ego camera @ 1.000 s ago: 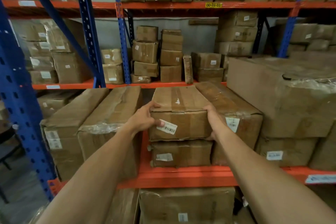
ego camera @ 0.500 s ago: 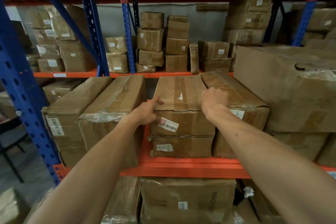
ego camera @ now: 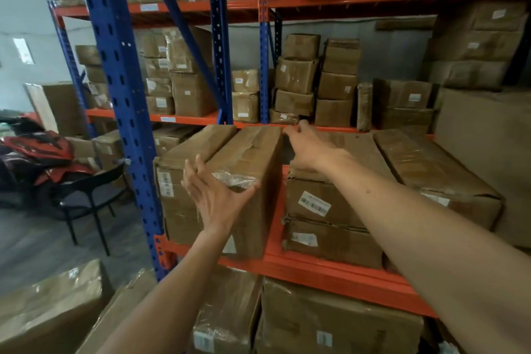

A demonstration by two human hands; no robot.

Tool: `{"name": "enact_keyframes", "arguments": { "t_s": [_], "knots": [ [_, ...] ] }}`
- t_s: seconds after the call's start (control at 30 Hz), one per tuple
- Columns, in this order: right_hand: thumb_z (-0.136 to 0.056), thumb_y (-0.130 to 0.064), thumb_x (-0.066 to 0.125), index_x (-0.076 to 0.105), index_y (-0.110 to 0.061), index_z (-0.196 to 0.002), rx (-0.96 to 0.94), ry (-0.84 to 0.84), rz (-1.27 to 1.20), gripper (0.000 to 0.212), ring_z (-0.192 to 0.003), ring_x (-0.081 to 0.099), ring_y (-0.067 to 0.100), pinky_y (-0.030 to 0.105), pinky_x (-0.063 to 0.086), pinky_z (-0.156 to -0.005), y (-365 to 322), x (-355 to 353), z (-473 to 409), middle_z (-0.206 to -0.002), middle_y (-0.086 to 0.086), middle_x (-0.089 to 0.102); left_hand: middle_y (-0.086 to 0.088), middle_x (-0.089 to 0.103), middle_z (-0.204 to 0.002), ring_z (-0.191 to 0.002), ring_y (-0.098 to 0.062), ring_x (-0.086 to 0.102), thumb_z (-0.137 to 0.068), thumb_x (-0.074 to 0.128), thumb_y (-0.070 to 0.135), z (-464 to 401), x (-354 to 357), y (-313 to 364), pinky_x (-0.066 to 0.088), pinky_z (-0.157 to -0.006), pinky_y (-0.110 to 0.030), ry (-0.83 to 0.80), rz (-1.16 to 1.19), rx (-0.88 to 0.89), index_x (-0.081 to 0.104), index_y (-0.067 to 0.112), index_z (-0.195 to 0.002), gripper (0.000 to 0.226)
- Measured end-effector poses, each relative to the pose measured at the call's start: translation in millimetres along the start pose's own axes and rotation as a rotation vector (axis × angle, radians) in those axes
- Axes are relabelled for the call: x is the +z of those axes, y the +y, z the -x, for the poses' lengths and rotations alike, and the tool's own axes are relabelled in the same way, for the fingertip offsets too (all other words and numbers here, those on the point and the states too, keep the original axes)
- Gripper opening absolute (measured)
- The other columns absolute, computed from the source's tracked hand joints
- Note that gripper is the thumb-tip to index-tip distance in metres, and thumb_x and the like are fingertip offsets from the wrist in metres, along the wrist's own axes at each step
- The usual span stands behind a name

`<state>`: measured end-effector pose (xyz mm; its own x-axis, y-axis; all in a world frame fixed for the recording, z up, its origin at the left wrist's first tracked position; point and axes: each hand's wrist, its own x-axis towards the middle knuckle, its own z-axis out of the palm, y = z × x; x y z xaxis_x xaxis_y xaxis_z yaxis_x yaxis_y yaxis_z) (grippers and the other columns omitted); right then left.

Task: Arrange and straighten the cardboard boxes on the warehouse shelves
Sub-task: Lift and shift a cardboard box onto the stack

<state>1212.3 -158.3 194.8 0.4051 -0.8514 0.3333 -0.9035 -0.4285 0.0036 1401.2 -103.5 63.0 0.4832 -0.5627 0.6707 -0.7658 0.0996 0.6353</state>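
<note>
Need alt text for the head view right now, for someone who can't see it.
A person's open left hand reaches toward the front of a tall cardboard box on an orange shelf, while the right hand rests on top of the stacked box beside it. More boxes fill the blue-and-orange racking behind.

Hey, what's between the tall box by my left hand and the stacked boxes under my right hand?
In the head view, only a bare gap with orange shelf showing separates the tall box from the stacked boxes.
</note>
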Motion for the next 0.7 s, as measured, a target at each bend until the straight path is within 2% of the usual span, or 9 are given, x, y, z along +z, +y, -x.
{"name": "enact_keyframes", "arguments": {
  "t_s": [0.07,0.1,0.17,0.23,0.37,0.43,0.57,0.63,0.7],
  "knots": [
    [-0.074,-0.015,0.077,0.026,-0.026,-0.152,-0.177,-0.059,0.066,0.093,-0.132,0.039,0.035,0.039,0.045,-0.083,-28.1,4.3,-2.4,-0.152,0.012,0.024,-0.028,0.002,-0.16,-0.149,-0.043,0.002,-0.05,0.085,0.074,19.8,-0.4,-17.8,0.007,-0.122,-0.059,-0.12,0.039,-0.178,-0.006,0.006,-0.156,0.155],
    [-0.073,-0.014,0.078,0.021,-0.028,-0.154,-0.258,-0.11,0.104,0.1,-0.14,0.03,0.036,0.04,0.044,-0.092,-42.9,8.3,-2.2,-0.158,0.011,0.015,-0.028,0.0,-0.161,-0.15,-0.041,0.001,-0.049,0.085,0.074,30.2,1.9,-25.1,0.007,-0.122,-0.057,-0.187,0.051,-0.239,-0.011,0.008,-0.156,0.159],
    [-0.075,-0.013,0.08,0.009,-0.029,-0.157,-0.401,-0.217,0.228,0.11,-0.149,0.005,0.034,0.046,0.023,-0.116,-70.6,18.2,-2.4,-0.164,0.01,-0.006,-0.027,-0.002,-0.161,-0.15,-0.04,-0.001,-0.048,0.088,0.071,47.7,8.9,-33.3,0.007,-0.123,-0.055,-0.267,0.081,-0.392,-0.017,0.006,-0.155,0.164],
    [-0.078,-0.016,0.08,-0.002,-0.031,-0.158,-0.527,-0.252,0.415,0.115,-0.15,-0.012,0.03,0.051,0.003,-0.121,-95.3,30.0,-3.2,-0.163,0.008,-0.019,-0.026,-0.004,-0.161,-0.151,-0.041,-0.002,-0.048,0.09,0.069,55.7,15.2,-33.6,0.007,-0.123,-0.055,-0.301,0.108,-0.539,-0.022,0.006,-0.154,0.166],
    [-0.098,-0.021,0.056,-0.006,-0.035,-0.157,-0.684,-0.184,0.681,0.087,-0.148,-0.02,0.027,0.053,-0.005,-0.12,-129.2,56.0,-8.4,-0.161,0.005,-0.027,-0.022,-0.017,-0.161,-0.151,-0.042,-0.007,-0.048,0.089,0.067,58.2,24.0,-34.3,0.005,-0.121,-0.062,-0.381,0.125,-0.615,-0.037,0.016,-0.148,0.17],
    [-0.097,-0.025,0.058,-0.006,-0.037,-0.156,-0.67,-0.221,0.729,0.088,-0.148,-0.021,0.029,0.059,-0.003,-0.118,-141.0,61.1,-12.7,-0.161,0.004,-0.029,-0.02,-0.02,-0.161,-0.15,-0.043,-0.01,-0.047,0.089,0.067,61.7,28.5,-41.8,0.006,-0.12,-0.064,-0.4,0.164,-0.614,-0.04,0.022,-0.147,0.169],
    [-0.071,-0.036,0.086,-0.003,-0.055,-0.15,-0.364,-0.428,0.457,0.121,-0.143,0.007,0.053,0.074,0.031,-0.101,-151.3,54.9,-20.4,-0.163,0.005,-0.019,-0.015,-0.013,-0.165,-0.152,-0.038,-0.009,-0.053,0.092,0.056,76.5,39.8,-68.3,0.011,-0.12,-0.064,-0.33,0.415,-0.819,-0.024,0.022,-0.156,0.159],
    [-0.071,-0.04,0.085,0.003,-0.058,-0.148,-0.335,-0.363,0.417,0.115,-0.13,0.035,0.054,0.068,0.047,-0.085,-149.2,57.0,-19.8,-0.159,0.012,0.009,-0.013,-0.005,-0.166,-0.152,-0.037,-0.002,-0.06,0.091,0.054,83.5,46.3,-79.2,0.018,-0.12,-0.062,-0.292,0.44,-0.92,-0.01,0.018,-0.159,0.146],
    [-0.073,-0.04,0.084,0.011,-0.051,-0.149,-0.393,-0.241,0.433,0.106,-0.116,0.052,0.046,0.056,0.05,-0.072,-143.9,63.9,-21.9,-0.145,0.014,0.029,-0.013,0.003,-0.165,-0.15,-0.039,0.01,-0.062,0.085,0.064,84.1,48.9,-83.5,0.025,-0.116,-0.061,-0.254,0.487,-0.936,0.002,0.019,-0.159,0.135]
  ]
}}
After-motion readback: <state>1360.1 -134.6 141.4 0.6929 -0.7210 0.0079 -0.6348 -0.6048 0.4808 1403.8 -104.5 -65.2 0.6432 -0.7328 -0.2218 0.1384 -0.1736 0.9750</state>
